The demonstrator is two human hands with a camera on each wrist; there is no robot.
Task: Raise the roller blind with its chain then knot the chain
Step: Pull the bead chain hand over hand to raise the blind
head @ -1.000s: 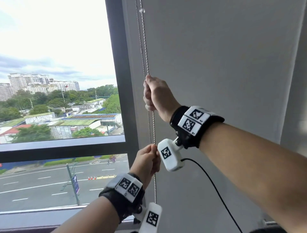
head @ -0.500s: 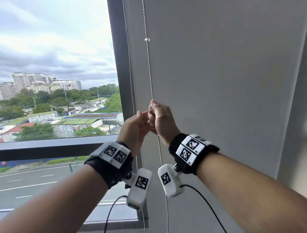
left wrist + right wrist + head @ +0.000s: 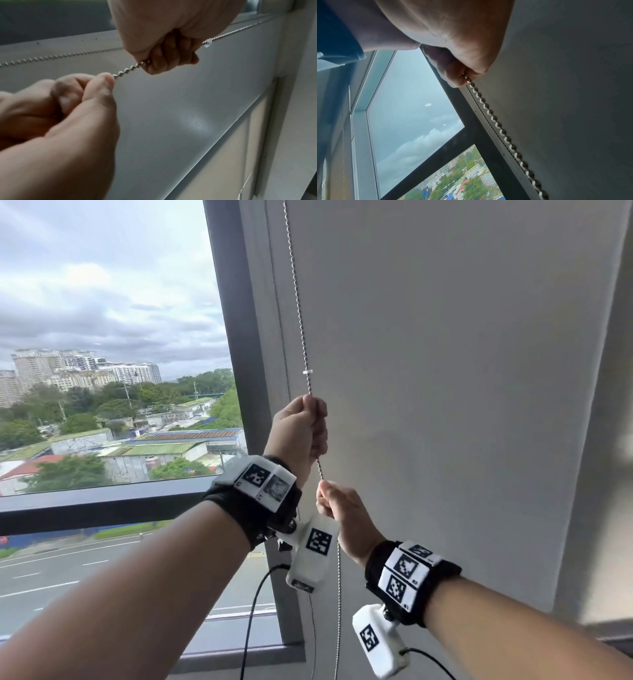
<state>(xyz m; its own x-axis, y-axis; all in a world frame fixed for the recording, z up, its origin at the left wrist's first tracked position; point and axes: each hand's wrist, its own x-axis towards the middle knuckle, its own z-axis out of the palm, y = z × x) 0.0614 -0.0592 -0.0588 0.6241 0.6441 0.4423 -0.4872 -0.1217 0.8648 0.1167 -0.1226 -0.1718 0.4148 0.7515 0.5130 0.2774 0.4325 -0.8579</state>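
Your left hand (image 3: 301, 433) is fisted round the chain (image 3: 298, 302), just under its small clear clip (image 3: 307, 371). Your right hand (image 3: 342, 508) pinches the same strand directly below, a short taut run between the two. The chain hangs along the left edge of the grey blind (image 3: 445, 371), beside the window frame (image 3: 233, 337).

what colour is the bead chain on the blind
Shiny silver metal; the bead chain shows best in the left wrist view.

Light: overcast daylight through the window (image 3: 113, 344), head view bright.
Wrist views: dim, greyish.
Glare: soft sheen on the blind (image 3: 193, 121).
Blur: near hand (image 3: 51, 121) soft.
Distortion: frame lines bend at edges.
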